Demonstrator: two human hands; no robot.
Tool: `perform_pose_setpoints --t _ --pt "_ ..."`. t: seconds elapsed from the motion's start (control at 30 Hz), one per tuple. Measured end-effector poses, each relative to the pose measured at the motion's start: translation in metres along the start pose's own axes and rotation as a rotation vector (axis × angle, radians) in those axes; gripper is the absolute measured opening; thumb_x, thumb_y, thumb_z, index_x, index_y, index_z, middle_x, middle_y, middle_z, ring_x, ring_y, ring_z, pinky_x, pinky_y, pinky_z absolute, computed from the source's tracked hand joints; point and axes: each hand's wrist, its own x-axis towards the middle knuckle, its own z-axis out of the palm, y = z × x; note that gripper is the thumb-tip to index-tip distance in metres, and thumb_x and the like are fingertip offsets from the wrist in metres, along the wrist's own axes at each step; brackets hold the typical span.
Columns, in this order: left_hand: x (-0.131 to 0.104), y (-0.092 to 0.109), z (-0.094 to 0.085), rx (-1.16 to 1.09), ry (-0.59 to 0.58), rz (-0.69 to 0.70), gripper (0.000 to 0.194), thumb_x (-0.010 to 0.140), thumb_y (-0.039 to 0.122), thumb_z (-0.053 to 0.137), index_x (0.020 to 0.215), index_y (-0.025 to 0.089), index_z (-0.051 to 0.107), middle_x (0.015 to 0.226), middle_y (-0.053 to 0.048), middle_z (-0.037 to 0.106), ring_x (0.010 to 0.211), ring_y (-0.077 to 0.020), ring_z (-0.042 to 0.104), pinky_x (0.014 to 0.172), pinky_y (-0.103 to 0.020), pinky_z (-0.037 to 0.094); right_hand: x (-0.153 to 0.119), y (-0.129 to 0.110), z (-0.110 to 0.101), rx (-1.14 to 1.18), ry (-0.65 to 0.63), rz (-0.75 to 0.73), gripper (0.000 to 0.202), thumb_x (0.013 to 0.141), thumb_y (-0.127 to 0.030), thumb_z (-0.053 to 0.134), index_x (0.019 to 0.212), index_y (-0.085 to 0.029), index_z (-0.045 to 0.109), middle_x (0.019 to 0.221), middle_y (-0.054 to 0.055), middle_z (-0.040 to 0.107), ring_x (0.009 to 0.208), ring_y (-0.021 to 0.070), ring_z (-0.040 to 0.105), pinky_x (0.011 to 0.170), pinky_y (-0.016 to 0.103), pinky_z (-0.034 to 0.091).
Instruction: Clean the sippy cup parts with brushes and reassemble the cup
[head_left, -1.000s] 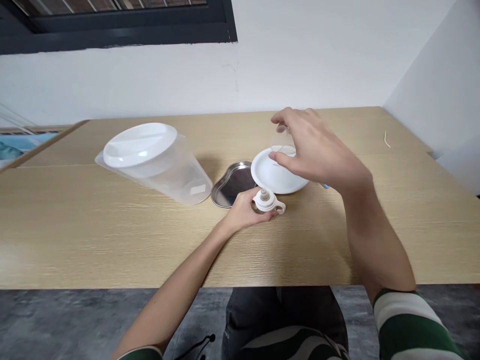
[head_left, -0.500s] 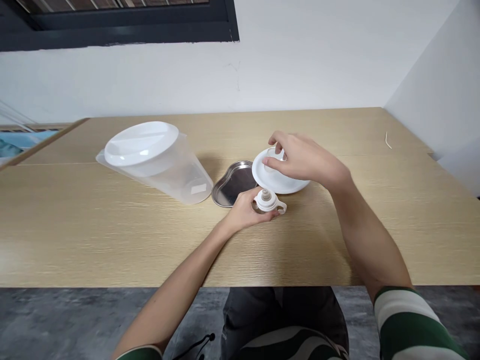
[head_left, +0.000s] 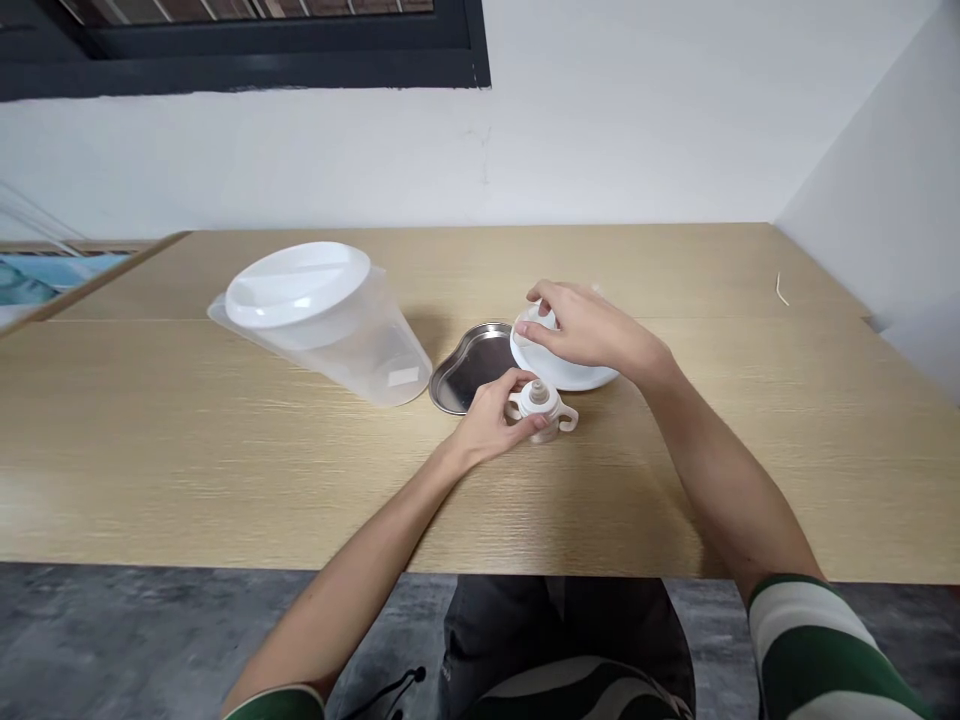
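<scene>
Steadying the cup [head_left: 541,398] upright, we clamp our left hand [head_left: 491,418] round its side, likely against tipping. Beyond and apart, our right hand [head_left: 589,325] pinches a clear cap [head_left: 545,319]; whether the plate [head_left: 574,378] beneath bears it, we cannot tell.

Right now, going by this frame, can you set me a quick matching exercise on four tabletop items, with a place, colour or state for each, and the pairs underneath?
Items:
1. Pitcher
2. Tray
3. Plate
4. Two-handled cup

Descriptions:
A. Silver-coloured, with a curved rim
B. Held in the left hand
C. Translucent, topped by a white lid
D. White, partly hidden by the right hand

Pairs: 1-C, 2-A, 3-D, 4-B
</scene>
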Motion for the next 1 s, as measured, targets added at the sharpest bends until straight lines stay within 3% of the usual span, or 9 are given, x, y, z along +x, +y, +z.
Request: perform_pose_setpoints --t 0.07,0.17,0.3,0.4,0.5,0.63,0.8,1.0 --pt "-0.001 -0.006 0.001 -0.031 0.074 0.024 0.061 0.095 0.073 0.05 0.113 0.016 0.064 0.1 -0.01 0.076 0.087 -0.0237 0.07 0.076 -0.035 0.053 0.0 0.0 0.0 -0.004 0.002 -0.013 0.047 0.103 -0.045 0.056 0.136 -0.012 0.062 0.134 0.016 0.069 0.121 0.0304 0.062 0.098 0.038 0.046" --pt "0.0 -0.015 -0.001 -0.057 0.211 -0.001 0.061 0.104 0.069 0.034 0.11 0.017 0.066 0.095 -0.01 0.076 0.086 -0.023 0.072 0.077 -0.037 0.055 0.0 0.0 0.0 -0.003 0.009 -0.022 0.044 0.103 -0.044 0.057 0.133 -0.012 0.063 0.132 0.016 0.069 0.121 0.0298 0.062 0.097 0.037 0.045" --pt "0.004 -0.019 -0.006 0.008 0.434 0.02 0.047 0.105 0.06 0.046 0.117 0.019 0.063 0.109 -0.01 0.075 0.097 -0.0224 0.071 0.087 -0.038 0.057 0.0 -0.003 0.002 0.043 -0.008 -0.07 0.039 0.102 -0.043 0.057 0.127 -0.014 0.064 0.128 0.014 0.07 0.115 0.0274 0.063 0.094 0.036 0.045" --pt "0.008 -0.018 -0.01 0.05 0.532 0.075 0.052 0.095 0.058 0.066 0.13 0.02 0.057 0.125 -0.012 0.07 0.105 -0.0224 0.071 0.091 -0.038 0.059 0.0 -0.008 0.004 0.085 -0.041 -0.104 0.035 0.1 -0.042 0.06 0.122 -0.015 0.064 0.122 0.011 0.071 0.104 0.0237 0.064 0.085 0.032 0.045" --pt "0.009 -0.015 -0.012 0.091 0.567 0.132 0.063 0.086 0.053 0.079 0.135 0.022 0.055 0.131 -0.012 0.069 0.115 -0.0244 0.069 0.096 -0.039 0.059 -0.001 -0.016 0.005 0.098 -0.084 -0.117 0.031 0.097 -0.042 0.064 0.115 -0.016 0.065 0.113 0.009 0.072 0.094 0.021 0.064 0.076 0.03 0.042" --pt "0.009 -0.013 -0.014 0.149 0.555 0.145 0.049 0.087 0.047 0.08 0.126 0.022 0.065 0.122 -0.009 0.074 0.108 -0.0236 0.072 0.097 -0.04 0.059 -0.002 -0.02 0.006 0.118 -0.127 -0.106 0.031 0.1 -0.043 0.06 0.116 -0.017 0.065 0.114 0.01 0.073 0.094 0.0214 0.065 0.076 0.031 0.043" --pt "0.011 -0.019 -0.025 0.271 0.513 0.022 0.043 0.084 0.048 0.082 0.116 0.022 0.07 0.11 -0.008 0.078 0.098 -0.0244 0.074 0.092 -0.041 0.059 -0.003 -0.012 0.0 0.118 0.005 -0.095 0.035 0.104 -0.039 0.055 0.127 -0.015 0.064 0.132 0.013 0.069 0.116 0.0263 0.064 0.094 0.036 0.046" --pt "0.013 -0.028 -0.036 0.362 0.565 -0.038 0.041 0.084 0.047 0.082 0.114 0.021 0.07 0.107 -0.008 0.078 0.094 -0.025 0.073 0.088 -0.041 0.06 -0.006 -0.005 -0.013 0.119 0.065 -0.057 0.03 0.102 -0.037 0.057 0.119 -0.015 0.068 0.115 0.012 0.074 0.105 0.0269 0.068 0.092 0.039 0.049"
